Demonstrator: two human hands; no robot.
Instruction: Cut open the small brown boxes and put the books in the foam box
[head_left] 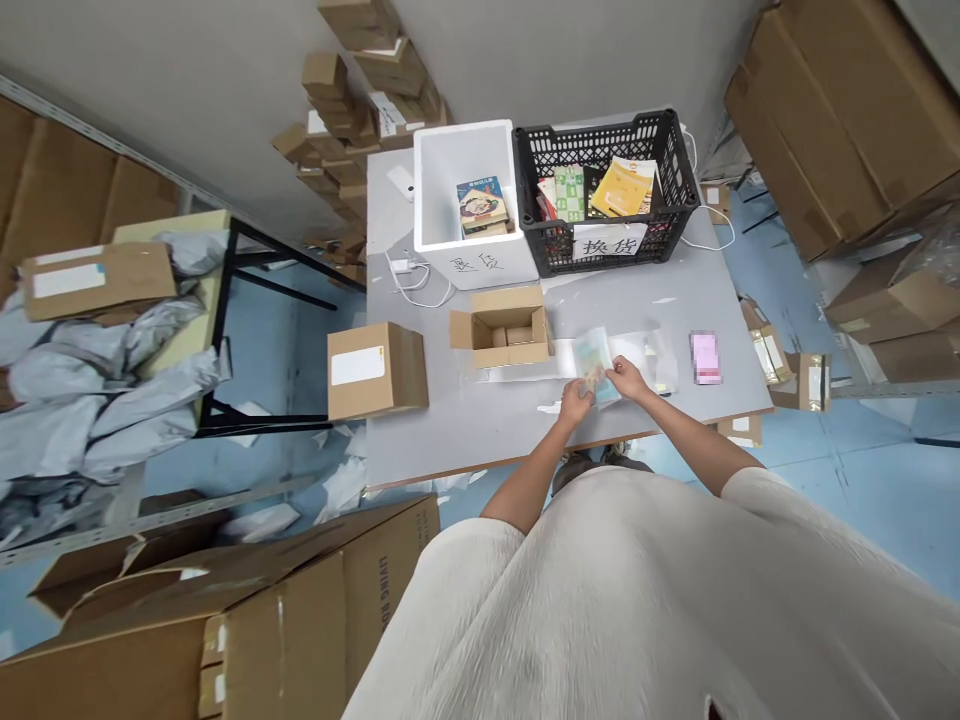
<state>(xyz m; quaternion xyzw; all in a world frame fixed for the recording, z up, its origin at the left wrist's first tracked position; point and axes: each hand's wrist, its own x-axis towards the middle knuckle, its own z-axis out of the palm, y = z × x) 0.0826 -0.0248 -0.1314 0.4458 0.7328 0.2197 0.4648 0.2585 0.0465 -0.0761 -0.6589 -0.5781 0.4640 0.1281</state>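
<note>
Both hands hold a thin, pale green and blue booklet [593, 360] with a printed cover near the table's front edge. My left hand [576, 401] pinches its lower left corner, and my right hand [627, 378] is closed on its right side. Clear plastic and white sheets [645, 352] lie beneath and to the right of it. Left of the booklet stands a small open cardboard box [510, 330], its flaps spread out. A pink item [706, 358], partly pixelated, rests farther right.
On the grey table [450, 430] stand a closed carton [375, 370], a white foam box [469, 190] and a black crate [607, 195], both holding books. Grey parcels [112, 370] fill a rack at left. Large cartons [300, 610] stand at lower left.
</note>
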